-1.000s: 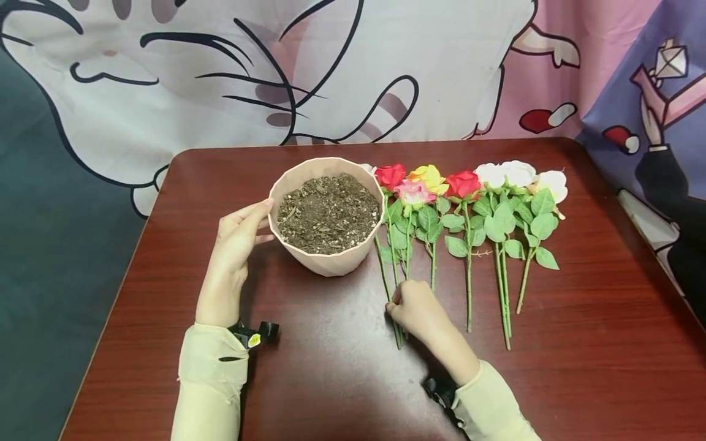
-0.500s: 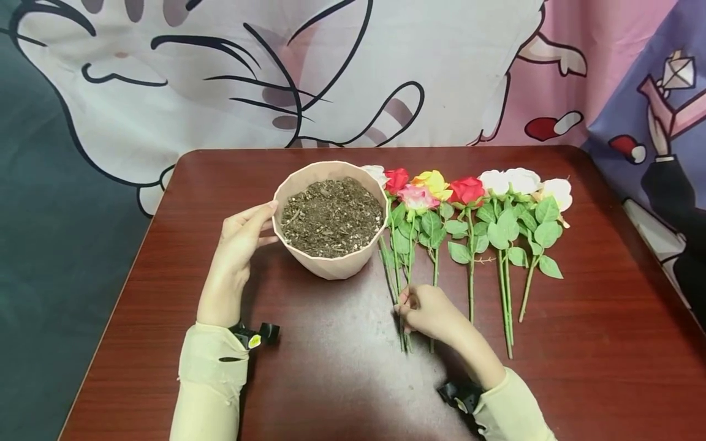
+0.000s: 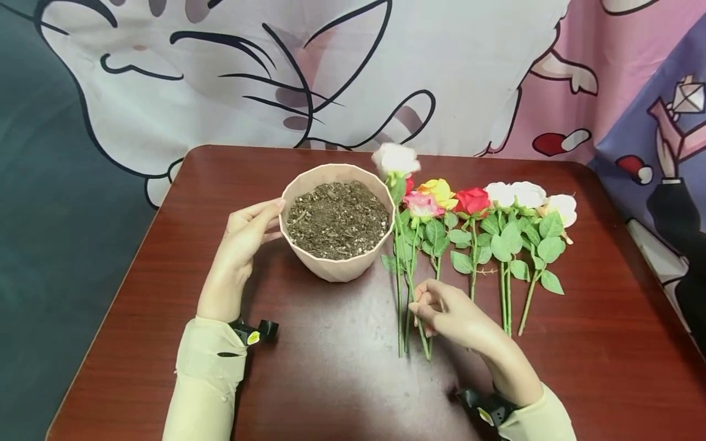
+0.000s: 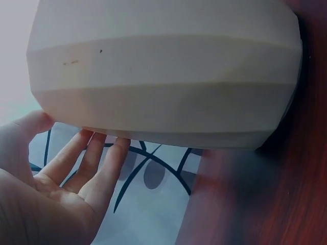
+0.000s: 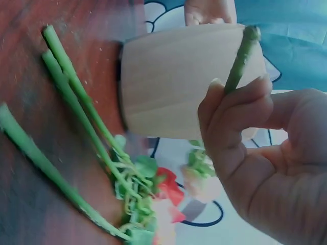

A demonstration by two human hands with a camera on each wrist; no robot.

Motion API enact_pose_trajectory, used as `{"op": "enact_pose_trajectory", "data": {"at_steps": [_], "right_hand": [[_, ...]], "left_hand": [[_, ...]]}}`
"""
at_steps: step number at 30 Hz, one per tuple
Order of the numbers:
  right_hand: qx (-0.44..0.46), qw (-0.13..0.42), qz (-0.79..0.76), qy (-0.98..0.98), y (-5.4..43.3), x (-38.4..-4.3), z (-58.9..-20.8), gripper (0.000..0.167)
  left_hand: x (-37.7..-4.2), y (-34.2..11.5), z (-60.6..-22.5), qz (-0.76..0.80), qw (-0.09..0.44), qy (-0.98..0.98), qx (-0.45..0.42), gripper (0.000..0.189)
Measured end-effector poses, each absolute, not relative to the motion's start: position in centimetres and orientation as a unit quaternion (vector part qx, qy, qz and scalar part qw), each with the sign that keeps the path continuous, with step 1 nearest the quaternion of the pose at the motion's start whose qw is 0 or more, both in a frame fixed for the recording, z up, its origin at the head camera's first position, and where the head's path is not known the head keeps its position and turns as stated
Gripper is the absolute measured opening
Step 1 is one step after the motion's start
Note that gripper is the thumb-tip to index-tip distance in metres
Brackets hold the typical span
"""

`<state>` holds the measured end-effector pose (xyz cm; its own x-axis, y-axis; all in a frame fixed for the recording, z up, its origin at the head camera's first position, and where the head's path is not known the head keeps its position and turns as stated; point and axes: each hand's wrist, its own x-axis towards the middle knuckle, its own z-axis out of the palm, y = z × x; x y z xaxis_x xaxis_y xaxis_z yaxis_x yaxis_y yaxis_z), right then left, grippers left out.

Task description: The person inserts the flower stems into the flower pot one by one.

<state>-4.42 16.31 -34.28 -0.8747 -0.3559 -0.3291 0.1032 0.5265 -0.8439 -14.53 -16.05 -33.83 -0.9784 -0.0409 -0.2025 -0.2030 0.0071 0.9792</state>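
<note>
A beige faceted flowerpot [image 3: 336,269] filled with dark soil [image 3: 337,220] stands on the table. My left hand [image 3: 239,251] rests against its left side near the rim. In the left wrist view the thumb and the extended fingers [image 4: 110,161] touch the pot's outer wall. My right hand [image 3: 455,312] pinches the lower stem of a white rose [image 3: 396,159], whose bloom is raised beside the pot's right rim. The stem's cut end [image 5: 250,35] sticks out beyond the fingers in the right wrist view. The bloom there is blurred.
Right of the pot lie several roses: a pink-and-white one [image 3: 421,205], a yellow one [image 3: 438,193], a red one [image 3: 472,201] and white ones [image 3: 526,194]. Another red bloom is partly hidden behind the raised rose. A cartoon cloth [image 3: 469,73] hangs behind the table [image 3: 331,367].
My right hand has lifted the white rose off the table, its bloom rising beside the pot, and moved slightly right. The left hand has stayed against the pot. The head view has shifted a little.
</note>
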Motion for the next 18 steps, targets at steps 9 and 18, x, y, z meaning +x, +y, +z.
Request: {"op": "enact_pose_trajectory", "data": {"at_steps": [9, 18], "right_hand": [[-0.124, 0.201, -0.474, 0.849, 17.2, -4.7, -31.1, 0.013], [-0.175, 0.125, -0.482, 0.849, 18.3, -5.4, -27.9, 0.012]], "left_hand": [[-14.5, -16.4, -33.3, 0.709, 0.059, 0.697, -0.083, 0.045], [-15.1, -16.9, -32.5, 0.707, 0.129, 0.691, -0.078, 0.042]]}}
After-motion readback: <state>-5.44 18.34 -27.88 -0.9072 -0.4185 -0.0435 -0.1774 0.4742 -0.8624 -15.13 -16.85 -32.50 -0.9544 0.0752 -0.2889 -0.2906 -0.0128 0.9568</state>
